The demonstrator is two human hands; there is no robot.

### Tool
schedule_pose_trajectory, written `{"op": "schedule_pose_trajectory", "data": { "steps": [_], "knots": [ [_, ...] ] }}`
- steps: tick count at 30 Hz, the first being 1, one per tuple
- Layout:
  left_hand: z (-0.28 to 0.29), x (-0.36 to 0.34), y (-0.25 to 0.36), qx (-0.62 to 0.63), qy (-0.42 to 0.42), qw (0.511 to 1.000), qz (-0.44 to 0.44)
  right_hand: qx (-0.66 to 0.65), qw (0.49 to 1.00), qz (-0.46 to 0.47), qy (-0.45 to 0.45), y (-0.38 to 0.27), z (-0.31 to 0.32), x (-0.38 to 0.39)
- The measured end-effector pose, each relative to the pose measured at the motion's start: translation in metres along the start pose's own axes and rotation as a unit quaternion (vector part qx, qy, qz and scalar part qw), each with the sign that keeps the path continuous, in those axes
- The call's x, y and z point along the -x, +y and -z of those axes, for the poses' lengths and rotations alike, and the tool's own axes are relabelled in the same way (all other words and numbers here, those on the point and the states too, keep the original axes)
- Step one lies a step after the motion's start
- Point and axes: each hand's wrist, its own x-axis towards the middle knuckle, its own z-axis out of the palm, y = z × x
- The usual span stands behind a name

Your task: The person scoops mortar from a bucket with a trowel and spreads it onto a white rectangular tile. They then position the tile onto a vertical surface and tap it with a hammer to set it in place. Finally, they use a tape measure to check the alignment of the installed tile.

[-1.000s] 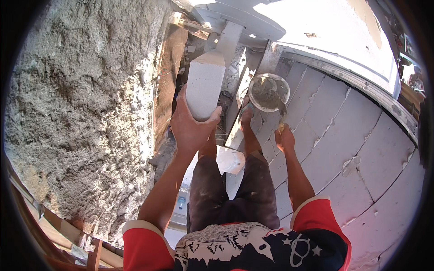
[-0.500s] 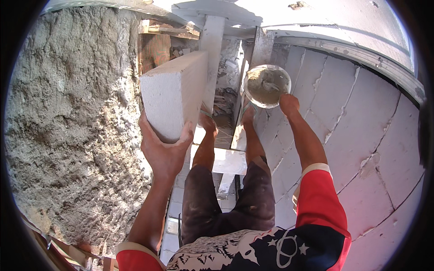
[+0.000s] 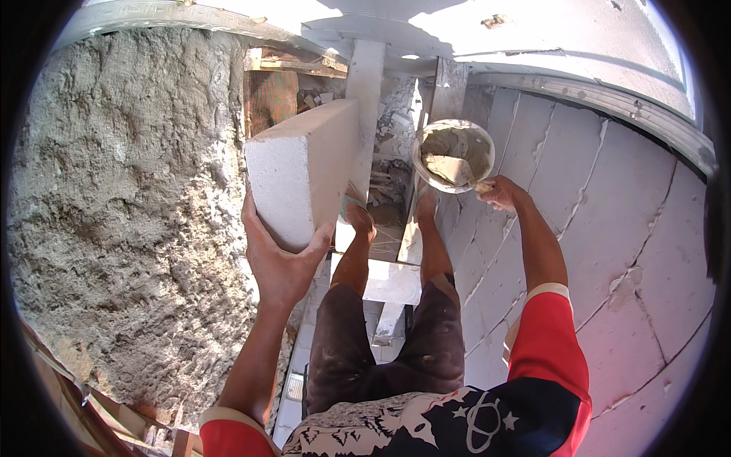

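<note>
White, long rectangular masonry block (image 3: 306,169) is occupying the person's left hand (image 3: 282,263). That hand is clamping the block's near end: fingers are wrapping its left side, the thumb is pressing its right side. The block is sitting in the air left of centre, tilting slightly, its length pointing away from the body; its far end is overlapping a pale upright-looking beam (image 3: 368,76) from this angle.

Right hand (image 3: 499,193): closing around the handle of a mortar-smeared trowel (image 3: 448,169). The trowel's blade is lying inside a white round bucket (image 3: 426,178), where wet grey mortar (image 3: 442,143) is showing. Its handle is projecting past the bucket's near right edge.

Surroundings: a rough, lumpy grey wall (image 3: 129,213) is running along the left. Pale grey panels with ragged joints (image 3: 579,198) are covering the right. The right foot (image 3: 427,206), in a thong sandal, is resting near the bucket. Sunlight is striking the white surface at the top (image 3: 533,27).
</note>
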Motion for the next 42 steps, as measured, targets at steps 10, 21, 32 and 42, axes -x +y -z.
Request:
{"op": "schedule_pose_trajectory", "data": {
  "steps": [10, 21, 32, 42],
  "knots": [
    [0.013, 0.030, -0.025, 0.000, -0.013, 1.000, -0.004, -0.281, 0.951, 0.085, 0.101, 0.000, -0.114, 0.145],
    [-0.005, 0.057, -0.074, 0.107, 0.034, 0.993, -0.045, -0.207, 0.905, 0.299, 0.219, -0.198, -0.331, 0.350],
    [-0.006, 0.054, -0.068, 0.266, -0.005, 0.964, 0.024, -0.313, 0.923, 0.182, 0.131, -0.248, -0.358, 0.368],
    [-0.009, 0.056, -0.075, 0.281, 0.037, 0.959, -0.030, -0.146, 0.945, 0.195, 0.218, -0.217, -0.380, 0.381]
  ]
}}
